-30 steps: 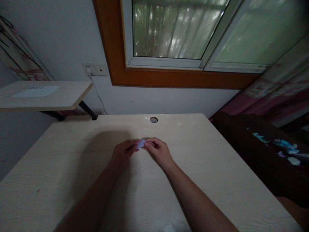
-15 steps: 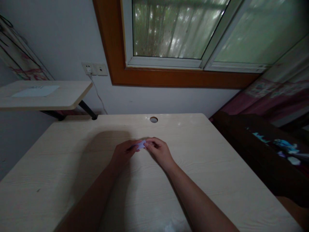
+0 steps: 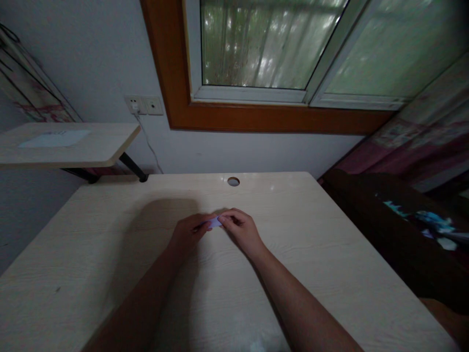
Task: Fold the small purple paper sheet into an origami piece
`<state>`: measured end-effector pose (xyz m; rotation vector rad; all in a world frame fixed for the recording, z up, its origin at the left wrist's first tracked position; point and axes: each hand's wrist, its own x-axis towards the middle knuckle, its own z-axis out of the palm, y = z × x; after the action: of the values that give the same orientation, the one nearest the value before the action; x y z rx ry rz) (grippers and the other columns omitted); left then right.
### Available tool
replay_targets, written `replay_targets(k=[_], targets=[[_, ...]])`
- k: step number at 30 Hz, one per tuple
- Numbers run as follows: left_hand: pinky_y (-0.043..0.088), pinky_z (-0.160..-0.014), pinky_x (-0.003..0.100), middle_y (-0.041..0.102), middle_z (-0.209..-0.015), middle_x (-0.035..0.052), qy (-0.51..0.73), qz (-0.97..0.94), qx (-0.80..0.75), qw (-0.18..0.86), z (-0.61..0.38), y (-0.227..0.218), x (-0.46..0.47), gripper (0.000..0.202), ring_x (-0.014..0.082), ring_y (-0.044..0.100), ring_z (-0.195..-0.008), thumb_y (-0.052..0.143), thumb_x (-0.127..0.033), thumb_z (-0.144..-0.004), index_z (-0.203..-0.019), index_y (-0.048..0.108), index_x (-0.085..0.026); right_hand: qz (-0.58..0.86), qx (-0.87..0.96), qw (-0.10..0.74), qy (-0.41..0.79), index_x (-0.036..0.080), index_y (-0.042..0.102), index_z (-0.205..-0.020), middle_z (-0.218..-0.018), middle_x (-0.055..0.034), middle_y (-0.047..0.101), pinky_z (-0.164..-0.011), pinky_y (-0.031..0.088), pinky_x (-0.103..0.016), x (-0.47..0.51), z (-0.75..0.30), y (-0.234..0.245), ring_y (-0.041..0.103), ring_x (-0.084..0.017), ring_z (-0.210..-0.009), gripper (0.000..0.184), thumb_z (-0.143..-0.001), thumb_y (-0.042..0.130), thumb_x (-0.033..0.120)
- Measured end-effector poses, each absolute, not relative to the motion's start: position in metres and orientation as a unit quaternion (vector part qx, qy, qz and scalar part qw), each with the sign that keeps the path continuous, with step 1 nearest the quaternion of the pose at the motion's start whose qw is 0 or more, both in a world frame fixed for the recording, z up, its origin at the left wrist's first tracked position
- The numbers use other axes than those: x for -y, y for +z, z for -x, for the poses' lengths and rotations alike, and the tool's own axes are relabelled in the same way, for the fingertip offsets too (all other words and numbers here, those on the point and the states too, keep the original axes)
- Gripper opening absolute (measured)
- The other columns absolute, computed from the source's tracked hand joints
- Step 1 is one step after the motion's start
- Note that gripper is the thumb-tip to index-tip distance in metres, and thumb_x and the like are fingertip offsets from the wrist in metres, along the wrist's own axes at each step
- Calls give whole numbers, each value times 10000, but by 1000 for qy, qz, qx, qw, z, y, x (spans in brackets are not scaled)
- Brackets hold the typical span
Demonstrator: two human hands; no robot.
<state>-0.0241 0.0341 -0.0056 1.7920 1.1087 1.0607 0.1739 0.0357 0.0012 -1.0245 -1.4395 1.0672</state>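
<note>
A small piece of pale purple paper (image 3: 215,222) is pinched between my two hands, just above the middle of the light wooden table (image 3: 293,234). My left hand (image 3: 188,231) is closed on its left end, thumb in front and fingers behind. On the other end, my right hand (image 3: 241,227) grips with thumb and forefinger. Fingers cover much of the paper, so its full shape and any folds are hidden.
A round cable hole (image 3: 233,181) lies near the table's back edge. At the back left, a raised shelf (image 3: 110,146) on black legs carries a sheet of paper (image 3: 54,138). A white cord (image 3: 149,143) hangs from the wall socket (image 3: 143,105).
Both hands have stayed almost in place. The purple paper has tilted slightly, and less of its face shows between the fingers.
</note>
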Motion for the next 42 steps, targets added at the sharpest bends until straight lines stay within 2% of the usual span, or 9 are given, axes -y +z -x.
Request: replay_targets(k=[7,12,15,20,25,31,42], targets=[[597,-810,280,743,-1094,40,395,-684,-474,391,25,-8,-34,344,179,733,-894,631,-337,-847,-1168,672,-222,433,615,512,416,208,725,-834,-749,-11,628,-619,441,-258,-35,-174,2,572,-138,-662,152,-852,680,352],[590,-800,272,758,-999,34,408,-647,-492,416,24,-4,-35,360,183,732,-874,677,-339,-804,-1140,673,-208,441,612,517,404,205,719,-836,-735,-9,609,-620,425,-262,-35,-175,0,548,-141,-668,173,-852,674,372],[583,-746,257,753,-949,36,414,-639,-494,420,24,-2,-35,359,172,727,-812,670,-337,-809,-1141,667,-201,447,605,521,403,203,717,-832,-734,-8,601,-623,420,-263,-36,-176,0,539,-143,-676,176,-853,667,370],[559,-716,241,731,-898,19,403,-677,-509,346,25,2,-35,319,145,689,-753,659,-320,-817,-1121,677,-224,445,585,514,443,203,700,-861,-731,0,596,-636,438,-262,-36,-174,-4,529,-139,-674,167,-823,693,366],[554,-769,254,733,-928,16,398,-697,-516,300,23,6,-32,316,151,695,-796,651,-304,-823,-1131,663,-237,435,595,479,478,212,677,-984,-770,4,633,-653,474,-271,-37,-171,-7,569,-148,-695,282,-758,743,368],[548,-797,268,738,-938,15,382,-716,-517,271,21,7,-32,311,157,700,-809,653,-264,-816,-1126,657,-236,440,619,459,461,229,672,-1013,-866,-8,678,-683,481,-278,-36,-171,-7,605,-162,-752,301,-743,747,341],[533,-748,244,722,-884,1,378,-714,-520,276,21,6,-32,305,144,681,-772,638,-294,-824,-1125,652,-244,443,606,466,467,221,668,-989,-842,0,681,-690,486,-280,-38,-171,-11,614,-161,-747,272,-735,737,289]])
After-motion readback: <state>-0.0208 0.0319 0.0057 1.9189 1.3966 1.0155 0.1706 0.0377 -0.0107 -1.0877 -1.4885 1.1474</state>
